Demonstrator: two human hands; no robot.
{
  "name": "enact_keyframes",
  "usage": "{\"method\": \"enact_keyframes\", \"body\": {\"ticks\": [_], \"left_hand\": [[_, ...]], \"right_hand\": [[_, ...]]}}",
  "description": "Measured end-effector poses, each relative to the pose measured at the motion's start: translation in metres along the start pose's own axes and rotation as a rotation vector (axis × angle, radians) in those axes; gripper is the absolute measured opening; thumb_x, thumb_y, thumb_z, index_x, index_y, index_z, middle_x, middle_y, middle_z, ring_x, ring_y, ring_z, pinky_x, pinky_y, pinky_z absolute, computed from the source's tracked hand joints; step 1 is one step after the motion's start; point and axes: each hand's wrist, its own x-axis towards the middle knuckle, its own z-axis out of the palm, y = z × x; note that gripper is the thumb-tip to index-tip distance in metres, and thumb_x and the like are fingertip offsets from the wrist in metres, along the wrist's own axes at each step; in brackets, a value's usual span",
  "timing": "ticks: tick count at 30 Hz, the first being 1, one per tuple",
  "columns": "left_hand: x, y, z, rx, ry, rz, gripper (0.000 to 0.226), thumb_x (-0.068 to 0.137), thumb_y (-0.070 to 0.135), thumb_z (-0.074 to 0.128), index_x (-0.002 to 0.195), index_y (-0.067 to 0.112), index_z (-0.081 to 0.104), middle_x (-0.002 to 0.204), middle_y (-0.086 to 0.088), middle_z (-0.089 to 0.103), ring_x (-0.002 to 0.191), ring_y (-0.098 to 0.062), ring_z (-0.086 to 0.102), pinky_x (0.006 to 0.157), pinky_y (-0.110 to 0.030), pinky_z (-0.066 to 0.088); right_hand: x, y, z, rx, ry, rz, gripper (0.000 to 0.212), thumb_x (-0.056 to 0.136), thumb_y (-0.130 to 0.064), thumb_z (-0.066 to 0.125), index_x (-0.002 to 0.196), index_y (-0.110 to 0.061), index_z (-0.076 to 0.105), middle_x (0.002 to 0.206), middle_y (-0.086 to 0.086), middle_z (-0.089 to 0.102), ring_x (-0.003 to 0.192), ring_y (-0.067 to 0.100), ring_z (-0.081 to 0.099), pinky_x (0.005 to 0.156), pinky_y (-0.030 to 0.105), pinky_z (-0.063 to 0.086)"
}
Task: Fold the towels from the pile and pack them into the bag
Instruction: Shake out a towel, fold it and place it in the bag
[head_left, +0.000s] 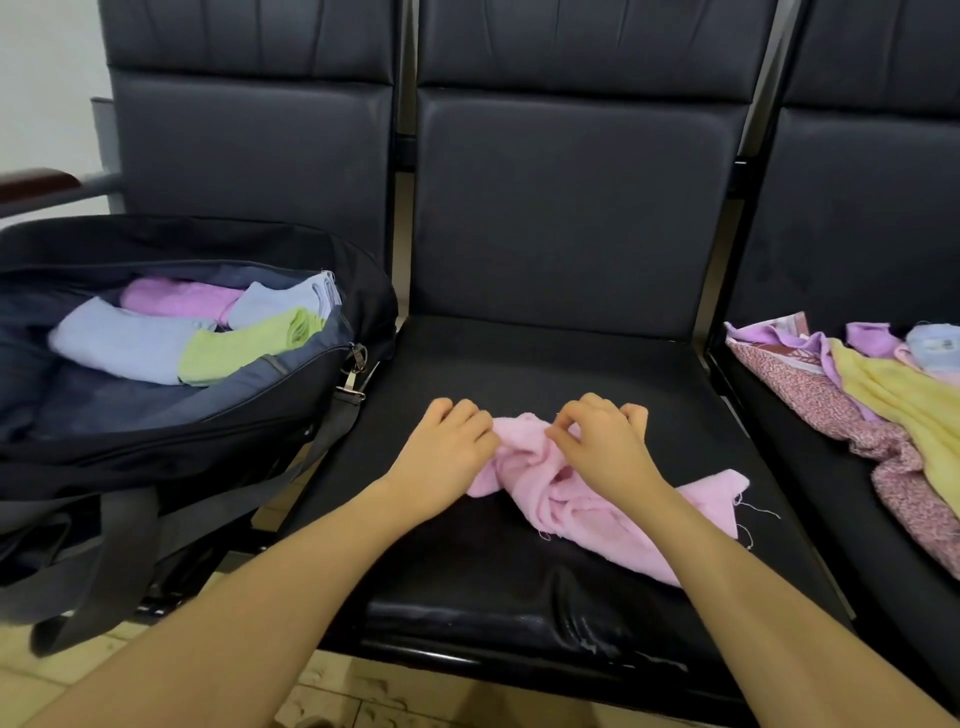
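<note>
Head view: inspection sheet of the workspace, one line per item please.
Surface: black padded middle seat, worn at the front edge.
Job's things: crumpled pink towel on the middle seat; open dark bag on the left seat holding folded towels; unfolded towel pile on the right seat.
Clutter: nothing seen.
Grips: left hand and right hand both pinch the pink towel near its far edge.
Cables: nothing seen; only the bag strap hangs off the seat.
Surroundings: dark seat backs, tiled floor, pale wall at left.
</note>
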Motion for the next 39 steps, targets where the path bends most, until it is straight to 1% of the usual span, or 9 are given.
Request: {"method": "enact_keyframes", "body": {"ticks": [2,5,8,11,16,20,26,33,39], "left_hand": [[0.003,-0.006,-0.007,-0.064,0.147,-0.108,0.007,0.07,0.011,0.062,0.073,0.017,0.065,0.08,0.001,0.06,0.074,-0.02,0.05,0.07,-0.029,0.027],[0.008,-0.013,-0.026,-0.252,0.26,-0.232,0.017,0.084,0.018,0.049,0.08,0.015,0.066,0.083,0.002,0.061,0.068,-0.018,0.053,0.069,-0.027,0.027],[0.008,-0.018,-0.053,-0.422,0.298,-0.32,0.021,0.092,0.022,0.045,0.086,0.015,0.065,0.081,0.005,0.062,0.068,-0.017,0.058,0.073,-0.027,0.027],[0.011,-0.026,-0.078,-0.513,0.345,-0.373,0.02,0.094,0.02,0.046,0.091,0.014,0.065,0.084,0.004,0.063,0.075,-0.018,0.058,0.077,-0.029,0.029],[0.029,-0.038,-0.113,-0.361,0.459,-0.389,0.023,0.093,0.026,0.047,0.09,0.016,0.067,0.078,0.003,0.061,0.072,-0.016,0.05,0.069,-0.028,0.023],[0.039,-0.041,-0.141,-0.412,0.452,-0.341,0.014,0.093,0.021,0.055,0.094,0.017,0.068,0.073,0.011,0.061,0.071,-0.018,0.053,0.072,-0.027,0.019],[0.054,-0.039,-0.168,-0.892,0.39,-0.395,0.008,0.093,0.016,0.059,0.097,0.02,0.065,0.085,0.008,0.068,0.082,-0.008,0.064,0.084,-0.024,0.047],[0.054,-0.024,-0.174,-1.134,0.279,-0.571,0.016,0.093,0.013,0.056,0.105,0.024,0.055,0.081,0.0,0.07,0.08,-0.01,0.066,0.073,-0.019,0.053],[0.047,-0.002,-0.158,-1.026,0.209,-0.591,0.011,0.091,0.027,0.061,0.092,0.017,0.065,0.082,0.009,0.065,0.08,-0.004,0.061,0.083,-0.028,0.052]], "right_hand": [[-0.002,-0.005,-0.008,0.151,0.039,0.023,0.018,0.093,-0.024,0.055,0.081,-0.016,0.066,0.079,-0.012,0.05,0.085,0.009,0.049,0.082,0.027,0.017],[-0.004,-0.015,-0.028,0.507,0.081,0.101,0.015,0.09,-0.012,0.058,0.078,-0.01,0.068,0.084,-0.006,0.061,0.082,0.009,0.055,0.083,0.021,0.039],[-0.007,-0.022,-0.048,0.684,0.179,0.087,0.022,0.091,-0.005,0.056,0.091,-0.023,0.069,0.101,-0.004,0.066,0.089,0.001,0.059,0.075,0.005,0.042],[-0.013,-0.028,-0.074,0.808,0.296,0.075,0.026,0.091,-0.006,0.055,0.098,-0.026,0.07,0.1,-0.007,0.069,0.086,0.003,0.063,0.074,0.011,0.047],[-0.026,-0.043,-0.109,0.858,0.419,0.015,0.028,0.092,-0.001,0.051,0.095,-0.02,0.071,0.095,-0.011,0.07,0.084,-0.007,0.061,0.073,0.005,0.043],[-0.027,-0.052,-0.123,0.829,0.387,0.008,0.032,0.093,-0.003,0.05,0.093,-0.028,0.07,0.1,-0.009,0.069,0.089,0.0,0.062,0.077,0.014,0.047],[-0.024,-0.081,-0.131,0.701,0.149,-0.082,0.016,0.087,-0.02,0.067,0.102,-0.024,0.067,0.103,-0.006,0.063,0.095,0.007,0.059,0.082,0.023,0.049],[-0.019,-0.093,-0.132,0.764,0.356,-0.048,0.004,0.09,-0.017,0.064,0.093,-0.019,0.067,0.092,-0.004,0.065,0.087,0.004,0.059,0.076,0.015,0.046],[-0.017,-0.088,-0.129,0.804,0.384,-0.021,0.008,0.089,-0.01,0.065,0.095,-0.012,0.069,0.094,0.001,0.067,0.089,0.009,0.062,0.075,0.016,0.047]]}}
